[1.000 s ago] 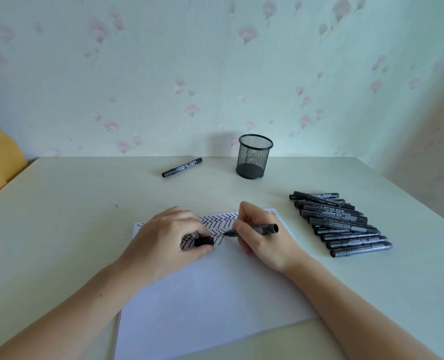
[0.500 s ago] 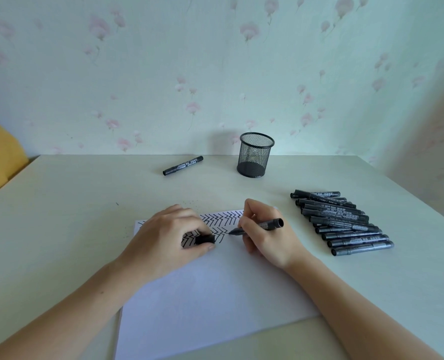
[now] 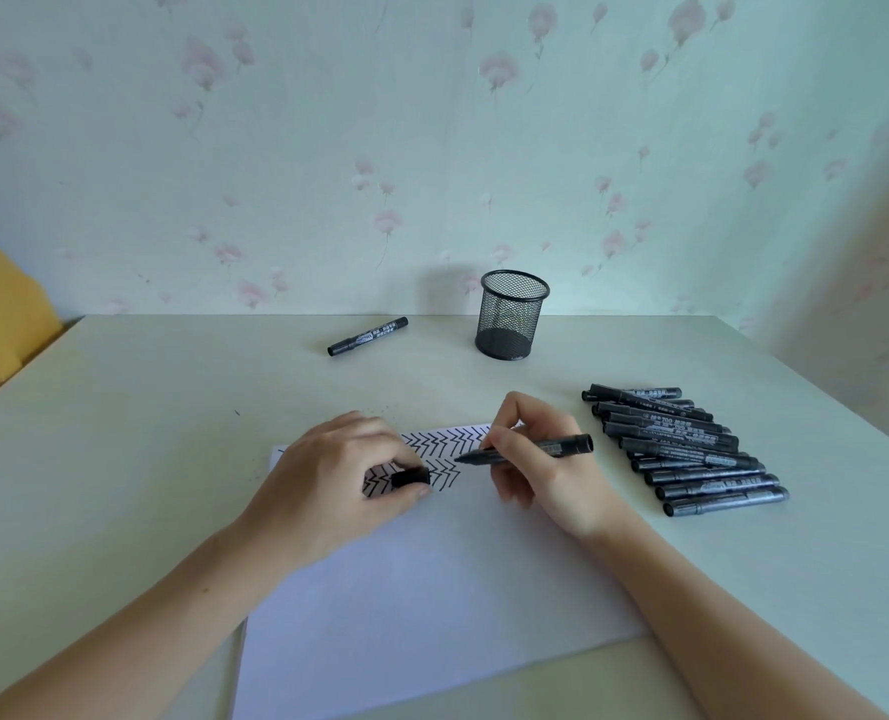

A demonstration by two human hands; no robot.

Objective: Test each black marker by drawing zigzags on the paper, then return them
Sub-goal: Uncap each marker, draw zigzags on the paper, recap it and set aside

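My right hand [image 3: 546,459] pinched an uncapped black felt-tip marker [image 3: 528,452] between thumb and fingers, its tip at the right end of the lower row of black zigzag lines [image 3: 434,454] on the white sheet of paper [image 3: 432,589]. The barrel pointed away to the right, and its pale label was too small for me to read. My left hand [image 3: 338,485] rested on the paper just beside the drawing, fingers curled round the marker's short black cap [image 3: 410,477], covering part of the zigzags.

The paper lay on a pale cream tabletop [image 3: 146,433]. To the right of my writing hand, near but apart, lay a row of capped black markers [image 3: 686,449] side by side, partly stacked; their labels carried light print, and on one I could make out "700", the rest being illegible. Farther back stood an upright black wire-mesh pen cup [image 3: 512,315], and to its left, well apart, a single capped black marker [image 3: 367,336] lay with an unreadable white label. Behind the table rose pale green wallpaper with pink flowers [image 3: 432,148].
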